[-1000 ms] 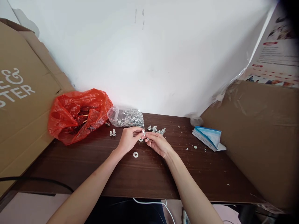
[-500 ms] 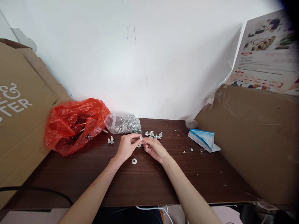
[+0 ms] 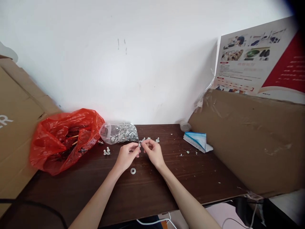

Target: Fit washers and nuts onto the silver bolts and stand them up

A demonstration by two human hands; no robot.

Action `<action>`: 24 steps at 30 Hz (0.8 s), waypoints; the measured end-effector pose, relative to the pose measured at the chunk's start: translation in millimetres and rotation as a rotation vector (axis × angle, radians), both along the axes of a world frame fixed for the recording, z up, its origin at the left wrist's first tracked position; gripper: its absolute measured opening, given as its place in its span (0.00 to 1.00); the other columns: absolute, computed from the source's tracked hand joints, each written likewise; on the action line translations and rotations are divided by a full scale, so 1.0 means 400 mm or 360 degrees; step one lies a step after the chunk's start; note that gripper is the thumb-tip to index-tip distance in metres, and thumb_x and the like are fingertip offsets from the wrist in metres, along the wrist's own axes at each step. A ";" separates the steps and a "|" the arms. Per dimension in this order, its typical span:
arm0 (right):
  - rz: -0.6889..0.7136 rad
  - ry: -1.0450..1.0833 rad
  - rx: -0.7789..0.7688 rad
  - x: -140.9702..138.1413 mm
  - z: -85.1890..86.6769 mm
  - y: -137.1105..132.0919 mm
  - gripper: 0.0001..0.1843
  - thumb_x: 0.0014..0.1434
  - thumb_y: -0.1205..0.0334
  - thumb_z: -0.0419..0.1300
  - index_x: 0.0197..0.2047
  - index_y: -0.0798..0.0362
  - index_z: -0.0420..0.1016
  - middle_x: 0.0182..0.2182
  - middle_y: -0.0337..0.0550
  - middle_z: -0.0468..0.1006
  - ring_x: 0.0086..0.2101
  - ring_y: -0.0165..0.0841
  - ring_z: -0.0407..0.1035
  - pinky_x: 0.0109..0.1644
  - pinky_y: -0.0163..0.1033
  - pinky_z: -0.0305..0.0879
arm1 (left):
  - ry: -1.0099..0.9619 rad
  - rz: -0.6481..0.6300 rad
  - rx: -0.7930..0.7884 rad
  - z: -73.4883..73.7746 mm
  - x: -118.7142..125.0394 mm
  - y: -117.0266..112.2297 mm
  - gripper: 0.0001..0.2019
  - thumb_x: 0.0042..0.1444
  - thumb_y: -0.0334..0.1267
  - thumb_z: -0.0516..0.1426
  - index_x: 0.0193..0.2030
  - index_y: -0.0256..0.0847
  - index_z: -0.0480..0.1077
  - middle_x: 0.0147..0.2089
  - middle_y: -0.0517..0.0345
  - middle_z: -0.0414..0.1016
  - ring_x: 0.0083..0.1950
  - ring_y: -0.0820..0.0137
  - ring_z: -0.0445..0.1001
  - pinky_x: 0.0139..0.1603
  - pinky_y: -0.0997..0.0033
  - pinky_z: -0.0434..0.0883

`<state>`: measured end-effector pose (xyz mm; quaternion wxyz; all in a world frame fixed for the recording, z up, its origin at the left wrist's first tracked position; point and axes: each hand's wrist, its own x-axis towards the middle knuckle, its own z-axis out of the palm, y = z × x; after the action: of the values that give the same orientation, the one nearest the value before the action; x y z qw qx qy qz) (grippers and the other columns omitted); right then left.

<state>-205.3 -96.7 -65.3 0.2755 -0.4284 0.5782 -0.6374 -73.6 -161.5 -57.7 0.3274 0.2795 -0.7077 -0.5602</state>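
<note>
My left hand (image 3: 126, 156) is closed, pinching a small silvery bolt (image 3: 139, 145) between thumb and forefinger. Right beside it, my right hand (image 3: 154, 153) has its thumb and fingertips pressed together at the bolt's end; what they grip is too small to make out. Behind the hands lie several bolts (image 3: 157, 140), partly covered by my fingers. A flat pale washer (image 3: 133, 171) rests on the dark table (image 3: 143, 194), nearer to me. To the left stand a few whitish bolt-like pieces (image 3: 108, 150).
A clear plastic bag (image 3: 124, 132) of metal hardware lies by the wall, beside a red plastic bag (image 3: 64, 140). A blue-and-white folded packet (image 3: 195, 141) and small scraps (image 3: 187, 152) are on the right. Cardboard (image 3: 247, 136) borders both sides.
My view has turned somewhat to the right. The right hand has rolled over, its back now facing up, and its fingertips have come to the bolt's far end.
</note>
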 end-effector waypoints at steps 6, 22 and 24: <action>-0.0134 0.0507 0.0009 -0.004 0.017 0.027 0.15 0.59 0.50 0.56 0.37 0.54 0.73 0.24 0.41 0.73 0.24 0.29 0.64 0.30 0.34 0.59 | 0.0010 0.0012 -0.0028 -0.005 -0.003 0.006 0.17 0.53 0.45 0.57 0.42 0.31 0.74 0.30 0.52 0.75 0.28 0.72 0.72 0.30 0.73 0.72; -0.0028 0.0630 -0.0072 -0.017 0.006 0.036 0.13 0.58 0.52 0.58 0.38 0.52 0.77 0.23 0.39 0.73 0.21 0.27 0.55 0.29 0.35 0.55 | 0.0136 -0.0059 0.0179 -0.001 -0.007 0.020 0.17 0.51 0.45 0.60 0.40 0.31 0.75 0.32 0.52 0.75 0.27 0.75 0.68 0.31 0.73 0.70; 0.0028 0.0561 -0.0072 -0.018 0.004 0.035 0.13 0.58 0.51 0.59 0.38 0.52 0.77 0.23 0.39 0.74 0.21 0.27 0.55 0.29 0.35 0.55 | 0.0157 -0.0092 0.0197 -0.003 -0.008 0.020 0.16 0.51 0.45 0.60 0.38 0.32 0.75 0.32 0.53 0.75 0.27 0.74 0.68 0.31 0.73 0.69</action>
<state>-212.5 -82.8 -63.7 0.1656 -0.5447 0.5993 -0.5628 -76.6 -153.5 -58.8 0.3278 0.2506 -0.6625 -0.6251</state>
